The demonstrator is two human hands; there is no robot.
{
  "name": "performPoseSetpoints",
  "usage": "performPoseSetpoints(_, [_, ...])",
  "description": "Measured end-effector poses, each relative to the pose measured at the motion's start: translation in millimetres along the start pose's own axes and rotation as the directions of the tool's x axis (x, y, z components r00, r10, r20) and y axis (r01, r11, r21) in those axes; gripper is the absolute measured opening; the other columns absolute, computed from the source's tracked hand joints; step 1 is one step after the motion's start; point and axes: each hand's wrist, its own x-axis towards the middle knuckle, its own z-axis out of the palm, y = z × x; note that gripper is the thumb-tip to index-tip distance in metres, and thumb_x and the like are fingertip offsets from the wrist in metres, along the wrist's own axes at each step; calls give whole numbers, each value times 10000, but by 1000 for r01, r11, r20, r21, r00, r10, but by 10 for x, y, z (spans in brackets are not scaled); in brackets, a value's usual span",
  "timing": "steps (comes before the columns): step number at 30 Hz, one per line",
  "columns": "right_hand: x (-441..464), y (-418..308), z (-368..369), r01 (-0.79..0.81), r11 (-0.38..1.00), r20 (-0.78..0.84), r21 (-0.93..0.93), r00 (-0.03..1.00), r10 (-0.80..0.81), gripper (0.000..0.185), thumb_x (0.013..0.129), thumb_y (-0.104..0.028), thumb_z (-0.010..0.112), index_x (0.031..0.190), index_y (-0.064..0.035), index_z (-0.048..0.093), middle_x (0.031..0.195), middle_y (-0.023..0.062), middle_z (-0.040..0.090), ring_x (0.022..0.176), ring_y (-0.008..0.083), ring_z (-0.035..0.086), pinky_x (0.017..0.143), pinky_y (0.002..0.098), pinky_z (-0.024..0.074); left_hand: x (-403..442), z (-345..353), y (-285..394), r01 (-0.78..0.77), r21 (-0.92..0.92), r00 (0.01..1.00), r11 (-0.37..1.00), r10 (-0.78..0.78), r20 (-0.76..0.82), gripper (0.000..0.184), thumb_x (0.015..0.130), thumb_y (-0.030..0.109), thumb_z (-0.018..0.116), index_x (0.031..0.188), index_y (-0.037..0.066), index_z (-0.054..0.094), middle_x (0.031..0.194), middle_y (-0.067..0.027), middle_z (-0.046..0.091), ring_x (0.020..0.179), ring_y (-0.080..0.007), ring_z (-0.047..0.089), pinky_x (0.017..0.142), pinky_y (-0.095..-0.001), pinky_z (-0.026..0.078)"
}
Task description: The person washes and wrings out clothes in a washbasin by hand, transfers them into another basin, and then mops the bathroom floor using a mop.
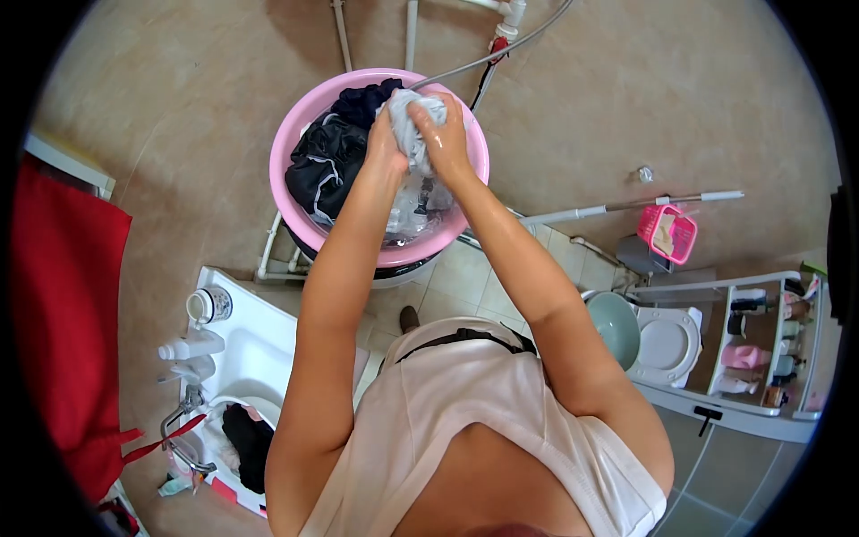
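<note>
Above the far side of a pink basin (280, 161), my left hand (385, 148) and my right hand (446, 141) are closed around a bunched, wet white cloth (413, 134). My left fingers are partly hidden by the cloth, while my right thumb presses on its front. Black clothing with white piping (320, 170) lies in the basin left of my hands. A navy cloth (365, 103) rests behind it. Below my hands is water (420, 215) with pale, see-through-looking material in it that I cannot make out.
A grey hose (501, 52) reaches the basin's far rim. At left, a white sink (259, 336) holds bottles and a small bowl with dark cloth (249, 443). A green basin (614, 329), toilet (667, 345), shelf (747, 349), pole (626, 207) and pink basket (668, 234) are at right.
</note>
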Motion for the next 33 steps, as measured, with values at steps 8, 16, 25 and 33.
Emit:
performPoseSetpoints(8, [164,110,42,-586,313,253,748,686,682,245,938,-282,492,1010,-73,597,922,72,654,853,225,631,787,375,511,47,201,-73,-350,733,824,583,565,-55,337,801,259,631,860,-73,648,800,-167,672,745,-250,654,698,-374,497])
performPoseSetpoints(16, [200,331,-13,-559,335,185,758,677,712,211,892,-244,516,871,-64,622,812,71,633,722,190,629,641,359,521,-109,385,-86,-413,899,576,-150,721,385,361,815,311,614,759,-44,643,661,-220,618,590,-319,608,611,-409,459])
performPoseSetpoints(25, [-264,152,-1118,-345,805,-125,-483,937,327,417,944,-359,438,1012,13,615,967,215,655,881,363,625,795,440,478,-136,230,-530,-346,930,885,128,375,278,498,903,497,507,939,24,658,816,-110,657,720,-236,606,703,-346,467])
performPoseSetpoints(33, [-869,373,-3310,-320,612,-360,-724,931,62,434,984,-327,316,1120,-9,580,1097,218,598,1035,359,552,925,414,419,219,-85,-631,-295,955,940,16,183,288,525,884,415,581,1214,7,567,1165,-165,605,1069,-263,572,892,-334,436])
